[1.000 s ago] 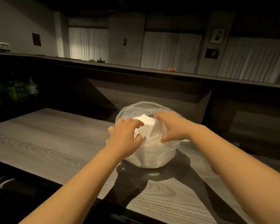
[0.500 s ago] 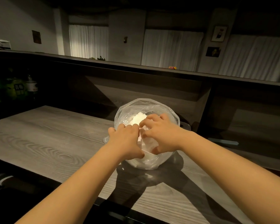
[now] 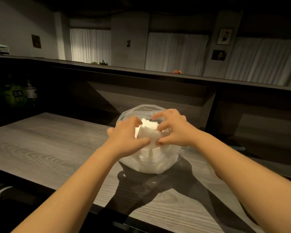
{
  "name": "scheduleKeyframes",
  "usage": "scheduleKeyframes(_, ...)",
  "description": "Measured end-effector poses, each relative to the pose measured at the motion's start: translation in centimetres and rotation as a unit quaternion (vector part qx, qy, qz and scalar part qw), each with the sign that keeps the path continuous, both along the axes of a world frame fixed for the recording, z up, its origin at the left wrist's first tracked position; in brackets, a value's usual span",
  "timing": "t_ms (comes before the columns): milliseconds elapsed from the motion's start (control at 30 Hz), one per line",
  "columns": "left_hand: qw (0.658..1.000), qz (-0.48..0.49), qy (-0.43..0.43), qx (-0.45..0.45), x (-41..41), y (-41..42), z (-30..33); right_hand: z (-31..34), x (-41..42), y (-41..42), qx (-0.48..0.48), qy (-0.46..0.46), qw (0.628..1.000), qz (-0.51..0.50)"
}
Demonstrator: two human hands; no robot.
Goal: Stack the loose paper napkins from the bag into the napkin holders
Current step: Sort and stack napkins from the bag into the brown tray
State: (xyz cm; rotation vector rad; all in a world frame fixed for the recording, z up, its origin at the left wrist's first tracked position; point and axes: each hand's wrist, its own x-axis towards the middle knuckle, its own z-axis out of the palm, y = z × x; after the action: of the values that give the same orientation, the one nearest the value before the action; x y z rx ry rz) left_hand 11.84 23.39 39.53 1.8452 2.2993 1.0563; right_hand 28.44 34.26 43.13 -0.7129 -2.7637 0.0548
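A clear plastic bag [image 3: 158, 163] full of white paper napkins [image 3: 148, 130] stands on the wooden counter [image 3: 45, 148]. My left hand [image 3: 124, 137] grips the bag's left side near its mouth, fingers curled over the plastic. From the right, my right hand [image 3: 175, 130] holds the other side, with fingers and thumb curled round the plastic and the top napkins. The bag's mouth is parted between both hands and a block of napkins shows in the gap. No napkin holder is in view.
Several bottles [image 3: 15, 95] stand in the dark at the far left. A raised dark ledge [image 3: 141, 73] runs behind the counter. The counter's near edge [image 3: 107, 209] drops to a dark lower surface.
Both hands have shifted on the bag, drawing its mouth apart, and the napkins show more between them. The bag stays in place.
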Motion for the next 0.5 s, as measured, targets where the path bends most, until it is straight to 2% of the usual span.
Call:
scheduleKeyframes(67,0.996,-0.021,-0.086,0.032,-0.3,0.3,0.1,0.1,0.4,0.9,-0.062,0.077,0.995,-0.026)
scheduleKeyframes(133,0.987,-0.036,-0.154,0.031,-0.2,0.7,0.0,-0.3,0.2,1.1,-0.077,0.095,0.992,-0.045)
scheduleKeyframes(333,0.994,-0.044,-0.093,-0.025,-0.1,1.0,-1.0,-1.2,-0.9,0.0,0.011,-0.006,0.996,-0.088)
scheduleKeyframes(500,0.996,-0.021,-0.089,-0.008,-0.7,0.9,-1.1,-1.4,-0.8,-0.5,0.111,0.06,0.988,-0.091)
